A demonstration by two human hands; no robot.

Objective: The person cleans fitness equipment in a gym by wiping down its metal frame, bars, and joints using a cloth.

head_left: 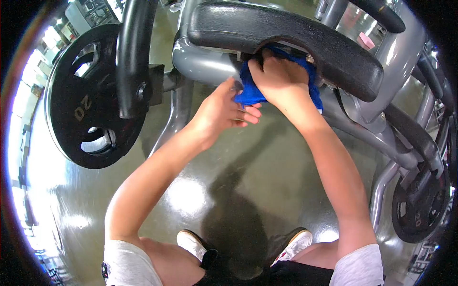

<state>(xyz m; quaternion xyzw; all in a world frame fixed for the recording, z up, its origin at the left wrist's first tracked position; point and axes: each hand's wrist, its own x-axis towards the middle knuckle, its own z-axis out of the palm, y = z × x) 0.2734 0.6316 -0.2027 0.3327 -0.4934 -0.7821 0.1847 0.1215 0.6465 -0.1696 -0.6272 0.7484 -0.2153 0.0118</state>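
Observation:
A blue cloth (249, 93) is bunched against the underside of a black padded cushion (286, 31) on a grey-framed weight machine. My right hand (281, 78) presses over the cloth, its fingertips hidden in the cloth and beneath the cushion's cut-out. Beside the cloth's left corner is my left hand (222, 107), thumb up and fingers apart, close to the grey frame tube (205, 64). Whether its fingers touch the cloth edge I cannot tell.
A black weight plate (86, 114) marked 20 hangs at left beside a black padded lever (136, 57). Another plate (417, 209) sits at lower right. Grey tubes (362, 128) run along the right. My white shoes (193, 244) stand on the shiny floor (267, 167).

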